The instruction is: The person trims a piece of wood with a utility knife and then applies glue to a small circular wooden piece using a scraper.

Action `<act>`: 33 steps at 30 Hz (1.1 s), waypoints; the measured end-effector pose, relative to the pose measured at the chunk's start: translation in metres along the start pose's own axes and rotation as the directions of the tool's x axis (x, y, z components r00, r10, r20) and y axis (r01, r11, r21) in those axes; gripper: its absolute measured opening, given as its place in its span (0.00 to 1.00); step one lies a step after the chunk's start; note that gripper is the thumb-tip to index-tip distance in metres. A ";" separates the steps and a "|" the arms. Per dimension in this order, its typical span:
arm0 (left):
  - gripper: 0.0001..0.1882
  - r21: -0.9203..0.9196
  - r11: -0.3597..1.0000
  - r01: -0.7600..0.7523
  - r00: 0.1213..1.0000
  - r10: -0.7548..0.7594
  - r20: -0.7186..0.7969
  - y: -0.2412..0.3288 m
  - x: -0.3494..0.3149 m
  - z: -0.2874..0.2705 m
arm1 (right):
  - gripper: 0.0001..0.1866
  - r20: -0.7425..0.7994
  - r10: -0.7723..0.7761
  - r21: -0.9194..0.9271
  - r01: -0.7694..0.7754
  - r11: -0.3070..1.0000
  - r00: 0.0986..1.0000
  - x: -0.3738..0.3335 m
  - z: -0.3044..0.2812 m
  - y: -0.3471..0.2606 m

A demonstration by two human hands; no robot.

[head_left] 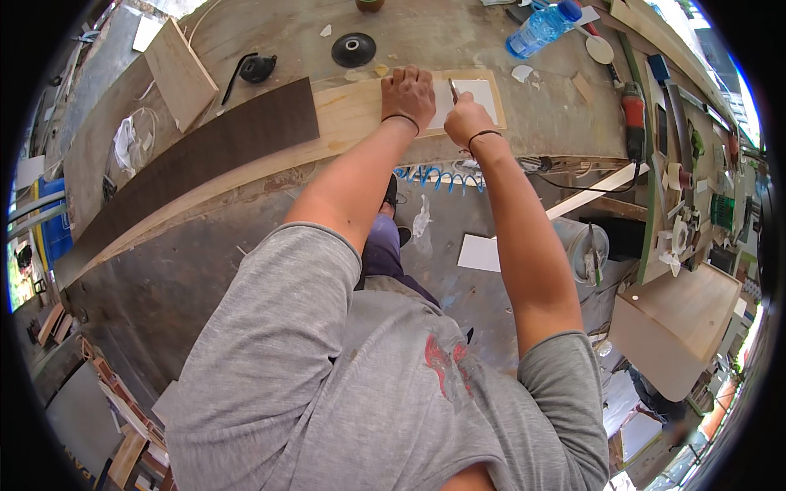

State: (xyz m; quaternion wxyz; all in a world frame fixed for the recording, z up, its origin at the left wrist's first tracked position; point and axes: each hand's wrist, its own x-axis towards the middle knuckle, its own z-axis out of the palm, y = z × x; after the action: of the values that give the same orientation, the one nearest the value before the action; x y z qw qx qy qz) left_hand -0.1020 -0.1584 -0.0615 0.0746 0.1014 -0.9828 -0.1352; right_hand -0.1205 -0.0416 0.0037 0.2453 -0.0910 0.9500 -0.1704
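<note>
A long, pale wooden board (pixel 352 110) lies along the near edge of the workbench, with a white rectangular sheet (pixel 481 96) at its right end. My left hand (pixel 408 98) rests on the board beside the sheet's left side, fingers curled and pressed together; whatever is under them is hidden. In my right hand (pixel 470 119) is a slim knife-like tool (pixel 453 88), gripped over the white sheet, its far end pointing away from me. To the left, a dark brown veneer-like strip (pixel 237 131) covers part of the board.
A black disc (pixel 354 51) and a black tool part (pixel 257 68) lie beyond the board. A blue-capped bottle (pixel 542 29) lies at the back right. The red power tool (pixel 632 110) trails a cord at right. A bucket (pixel 583 250) stands below the bench.
</note>
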 end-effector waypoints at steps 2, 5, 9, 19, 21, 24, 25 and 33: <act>0.11 -0.013 1.000 0.011 0.998 -0.012 -0.055 -0.003 -0.001 0.002 | 0.18 0.012 0.020 0.008 -0.020 1.000 1.000 -0.002 0.001 0.001; 0.11 0.016 1.000 0.007 0.997 -0.006 -0.078 -0.001 -0.002 0.007 | 0.17 0.002 0.015 0.029 -0.015 0.999 1.000 -0.008 0.011 0.009; 0.11 0.017 1.000 0.006 0.999 -0.005 -0.051 -0.001 -0.001 0.002 | 0.17 0.014 0.001 0.047 -0.002 0.999 1.000 -0.029 0.016 0.019; 0.12 0.034 0.999 -0.034 0.988 0.039 -0.153 -0.010 0.003 0.021 | 0.21 0.015 0.008 0.104 -0.009 0.994 1.000 -0.076 0.041 0.040; 0.14 -0.049 0.995 0.083 0.994 -0.079 0.074 -0.011 0.010 0.016 | 0.24 -0.122 -0.139 0.110 0.152 0.982 0.983 -0.085 0.075 0.066; 0.18 -0.031 0.999 0.041 0.999 -0.041 -0.006 -0.007 0.005 0.027 | 0.26 -0.129 -0.121 0.204 0.145 0.968 0.984 -0.100 0.083 0.066; 0.20 -0.030 0.999 0.013 0.992 -0.009 0.128 -0.002 0.009 0.019 | 0.24 -0.283 -0.205 0.185 0.263 0.947 0.937 -0.100 0.094 0.076; 0.27 -0.197 0.980 -0.019 0.996 0.035 0.077 -0.003 -0.017 -0.018 | 0.21 -0.402 0.070 0.543 0.177 0.821 0.913 -0.082 0.104 0.097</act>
State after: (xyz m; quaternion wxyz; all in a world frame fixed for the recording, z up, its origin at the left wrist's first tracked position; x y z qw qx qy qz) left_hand -0.0822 -0.1621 -0.0476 0.0464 0.0746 -0.9682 -0.2341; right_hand -0.0065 0.0401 -0.0819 0.0542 -0.0037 0.8822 -0.4677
